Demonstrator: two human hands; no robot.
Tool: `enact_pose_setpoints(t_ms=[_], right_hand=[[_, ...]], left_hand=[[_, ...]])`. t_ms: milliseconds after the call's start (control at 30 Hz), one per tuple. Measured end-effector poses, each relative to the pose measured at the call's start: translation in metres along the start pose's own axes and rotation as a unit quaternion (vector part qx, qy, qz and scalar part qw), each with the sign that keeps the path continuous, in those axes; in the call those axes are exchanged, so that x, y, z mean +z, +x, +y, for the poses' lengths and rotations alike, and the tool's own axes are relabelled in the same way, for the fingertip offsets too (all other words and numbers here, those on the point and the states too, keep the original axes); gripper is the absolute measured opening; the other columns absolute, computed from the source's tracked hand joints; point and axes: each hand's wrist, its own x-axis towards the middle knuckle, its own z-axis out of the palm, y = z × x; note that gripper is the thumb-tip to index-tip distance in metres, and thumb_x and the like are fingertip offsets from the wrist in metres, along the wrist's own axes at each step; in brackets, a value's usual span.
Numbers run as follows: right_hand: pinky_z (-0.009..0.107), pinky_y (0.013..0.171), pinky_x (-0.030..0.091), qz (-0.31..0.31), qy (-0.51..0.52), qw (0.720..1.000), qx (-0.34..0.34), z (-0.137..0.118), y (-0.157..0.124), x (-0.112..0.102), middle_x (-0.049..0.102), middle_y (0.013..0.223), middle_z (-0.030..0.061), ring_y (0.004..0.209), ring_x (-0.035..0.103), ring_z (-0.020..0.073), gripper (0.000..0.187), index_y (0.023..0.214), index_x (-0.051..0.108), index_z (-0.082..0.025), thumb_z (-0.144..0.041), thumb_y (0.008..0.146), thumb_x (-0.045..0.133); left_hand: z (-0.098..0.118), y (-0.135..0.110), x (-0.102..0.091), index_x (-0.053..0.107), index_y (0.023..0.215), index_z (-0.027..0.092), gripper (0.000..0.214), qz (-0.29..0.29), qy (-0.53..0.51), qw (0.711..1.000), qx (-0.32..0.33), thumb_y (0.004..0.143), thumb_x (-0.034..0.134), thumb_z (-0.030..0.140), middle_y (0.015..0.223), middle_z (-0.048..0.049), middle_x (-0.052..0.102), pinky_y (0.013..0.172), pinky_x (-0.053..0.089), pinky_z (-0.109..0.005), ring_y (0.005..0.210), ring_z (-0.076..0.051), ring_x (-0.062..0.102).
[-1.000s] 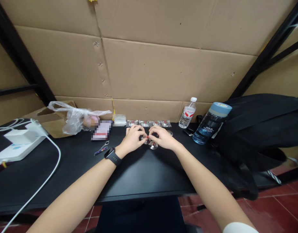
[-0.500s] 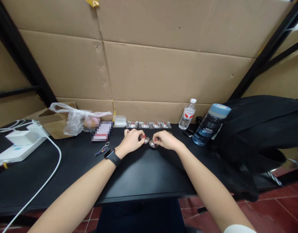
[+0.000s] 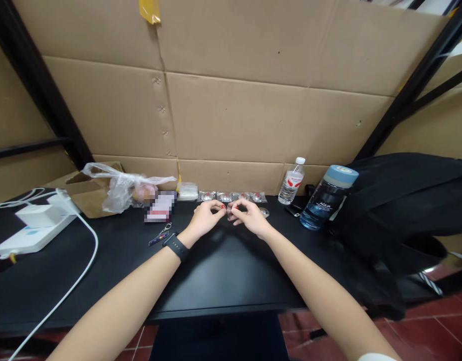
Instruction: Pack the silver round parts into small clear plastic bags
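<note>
My left hand [image 3: 209, 216] pinches the red centre of a small silver cymbal, its thumb and finger closed. Opposite it, my right hand [image 3: 250, 215] grips another small cymbal [image 3: 229, 211], seen nearly edge-on. The two discs stand face to face between my fingertips, just above the black table; whether they touch, I cannot tell. Fingers hide much of both. A further silver disc [image 3: 265, 212] lies on the table beside my right hand. Several packaged small cymbals [image 3: 226, 197] with red centres lie in a row behind my hands.
A stack of clear packets [image 3: 188, 191] sits left of the row. Farther left are a keychain [image 3: 160, 235], a plastic bag [image 3: 120, 193] and a white power strip [image 3: 31, 235]. To the right stand a water bottle [image 3: 291, 183], a blue-lidded bottle [image 3: 323, 203] and a black backpack [image 3: 400, 210].
My hands have drawn closer together, and the cymbals have turned from lying nearly flat to upright, facing each other. The disc beside my right hand is now more exposed.
</note>
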Motion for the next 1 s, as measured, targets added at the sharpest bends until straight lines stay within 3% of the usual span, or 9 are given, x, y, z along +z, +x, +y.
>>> enact_pose_setpoints(t_ms=[300, 400, 533, 667, 767, 833, 1000], right_hand=[[0.028, 0.069, 0.063, -0.012, 0.083, 0.994, 0.065, -0.003, -0.003, 0.0, 0.064, 0.116, 0.0073, 0.075, 0.075, 0.0154, 0.037, 0.116, 0.063, -0.025, -0.038, 0.084, 0.076], [0.03, 0.072, 0.064, -0.016, 0.077, 0.994, 0.073, -0.004, -0.003, -0.002, 0.064, 0.119, 0.0091, 0.076, 0.075, 0.0163, 0.042, 0.117, 0.065, -0.023, -0.036, 0.08, 0.08], [0.03, 0.07, 0.064, -0.017, 0.047, 0.997, 0.06, -0.004, -0.004, -0.001, 0.065, 0.118, 0.0084, 0.074, 0.074, 0.016, 0.057, 0.116, 0.064, -0.022, -0.026, 0.065, 0.09], [0.029, 0.065, 0.063, -0.016, 0.037, 0.997, 0.065, -0.005, -0.005, -0.002, 0.065, 0.116, 0.0077, 0.071, 0.074, 0.0159, 0.056, 0.115, 0.064, -0.022, -0.026, 0.065, 0.089], [0.027, 0.062, 0.062, 0.002, 0.014, 0.998, 0.066, -0.009, -0.004, -0.008, 0.065, 0.118, 0.0084, 0.07, 0.073, 0.0149, 0.053, 0.115, 0.065, -0.023, -0.027, 0.067, 0.088], [0.026, 0.061, 0.061, 0.019, -0.011, 0.998, 0.056, -0.013, -0.002, -0.014, 0.066, 0.116, 0.0083, 0.074, 0.072, 0.0146, 0.052, 0.113, 0.067, -0.022, -0.027, 0.066, 0.088], [0.027, 0.065, 0.059, 0.046, -0.026, 0.998, 0.041, -0.018, -0.001, -0.024, 0.069, 0.111, 0.0076, 0.078, 0.068, 0.0143, 0.05, 0.112, 0.069, -0.022, -0.026, 0.066, 0.087]], left_hand=[[0.009, -0.004, -0.009, 0.075, 0.091, 0.026, 0.015, -0.011, 0.088, 0.995, 0.048, 0.086, 0.064, 0.034, 0.091, 0.0019, 0.078, 0.088, 0.05, -0.032, 0.089, -0.019, 0.073], [0.008, -0.004, -0.011, 0.075, 0.088, 0.026, 0.015, -0.014, 0.108, 0.991, 0.073, 0.086, 0.064, 0.034, 0.09, 0.0021, 0.078, 0.087, 0.049, -0.031, 0.088, -0.018, 0.072], [0.006, -0.003, -0.012, 0.076, 0.088, 0.026, 0.017, -0.032, 0.118, 0.989, 0.085, 0.086, 0.064, 0.037, 0.092, 0.0015, 0.078, 0.086, 0.049, -0.031, 0.088, -0.019, 0.072], [0.003, 0.0, -0.02, 0.075, 0.098, 0.029, 0.018, -0.067, 0.17, 0.976, 0.118, 0.084, 0.065, 0.033, 0.098, 0.001, 0.078, 0.092, 0.045, -0.036, 0.098, -0.022, 0.068], [-0.009, 0.006, -0.036, 0.068, 0.114, 0.028, 0.035, -0.005, 0.29, 0.951, 0.103, 0.08, 0.062, 0.021, 0.109, -0.0035, 0.076, 0.099, 0.038, -0.046, 0.113, -0.029, 0.061], [-0.023, 0.01, -0.051, 0.067, 0.112, 0.024, 0.033, 0.057, 0.376, 0.922, 0.065, 0.082, 0.055, 0.016, 0.116, -0.0095, 0.073, 0.098, 0.035, -0.05, 0.119, -0.033, 0.055], [-0.064, 0.02, -0.08, 0.064, 0.122, 0.02, 0.036, 0.103, 0.45, 0.887, 0.022, 0.091, 0.046, 0.02, 0.126, -0.0145, 0.068, 0.097, 0.032, -0.052, 0.124, -0.035, 0.047]])
